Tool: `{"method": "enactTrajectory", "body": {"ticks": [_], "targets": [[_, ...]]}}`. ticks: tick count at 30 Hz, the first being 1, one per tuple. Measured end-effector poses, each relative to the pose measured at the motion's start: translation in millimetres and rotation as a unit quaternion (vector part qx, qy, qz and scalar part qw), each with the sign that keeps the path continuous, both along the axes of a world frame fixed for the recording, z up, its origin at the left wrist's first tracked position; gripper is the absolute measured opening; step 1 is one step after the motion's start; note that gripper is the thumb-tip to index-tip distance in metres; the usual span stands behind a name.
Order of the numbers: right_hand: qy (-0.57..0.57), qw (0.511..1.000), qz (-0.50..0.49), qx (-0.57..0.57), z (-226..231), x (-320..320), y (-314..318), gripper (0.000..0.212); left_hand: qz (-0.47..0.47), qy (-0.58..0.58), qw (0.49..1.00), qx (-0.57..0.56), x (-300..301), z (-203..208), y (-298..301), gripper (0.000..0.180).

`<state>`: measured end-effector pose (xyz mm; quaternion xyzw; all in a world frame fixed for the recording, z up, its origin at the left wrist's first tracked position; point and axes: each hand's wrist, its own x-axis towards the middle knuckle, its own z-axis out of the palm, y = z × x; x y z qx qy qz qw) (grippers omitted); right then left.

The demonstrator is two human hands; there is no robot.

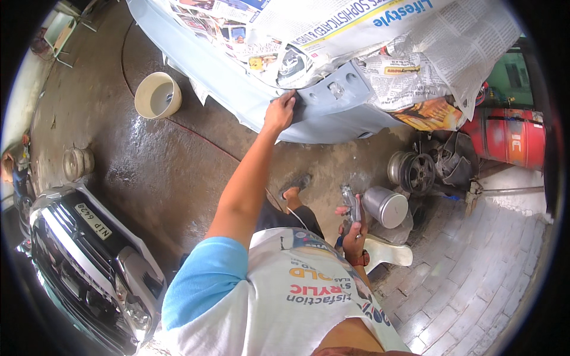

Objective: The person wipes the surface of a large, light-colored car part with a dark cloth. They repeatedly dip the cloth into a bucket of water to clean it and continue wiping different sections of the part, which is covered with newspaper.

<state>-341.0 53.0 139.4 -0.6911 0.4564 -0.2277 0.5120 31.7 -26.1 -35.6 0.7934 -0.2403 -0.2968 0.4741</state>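
Note:
A grey-primed car body panel (329, 121), likely a bumper, curves across the top of the view. My left hand (280, 111) reaches forward and rests on its edge, fingers stretched over the surface beside a small recessed area. Low at my right side, my right hand (354, 236) is closed around a silver spray gun (351, 204). A round metal cup (389, 209) sits at the gun's side. Newspaper sheets (332, 35) cover the car above the panel. Whether anything thin lies under my left fingers is hidden.
A cream bucket (158, 96) stands on the wet floor to the left, near a thin red hose (202, 139). Wheel rims (409, 171) and a red drum (507, 137) are at right. Behind them is a white plastic seat (389, 254). Another car (89, 261) stands lower left.

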Motion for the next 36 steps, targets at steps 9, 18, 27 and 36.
{"method": "enactTrajectory", "body": {"ticks": [9, 18, 27, 36], "targets": [[0.011, 0.999, 0.042, 0.001, -4.2, 5.9, -7.7, 0.088, 0.099, 0.052, 0.987, 0.113, 40.5, -61.3, 9.8, 0.055], [0.002, 0.999, 0.025, 0.02, -6.1, 11.9, -3.2, 0.084, -0.078, -0.11, 0.976, 0.17, 15.9, -27.3, -23.5, 0.047], [-0.001, 0.998, 0.064, 0.024, -3.0, 24.9, -1.5, 0.086, -0.158, -0.049, 0.986, 0.003, -11.5, 81.7, -11.1, 0.047], [0.002, 0.997, 0.076, 0.008, 2.7, 28.0, 3.7, 0.086, 0.0, 0.191, 0.967, -0.17, 0.1, 113.0, 5.0, 0.037]]}}
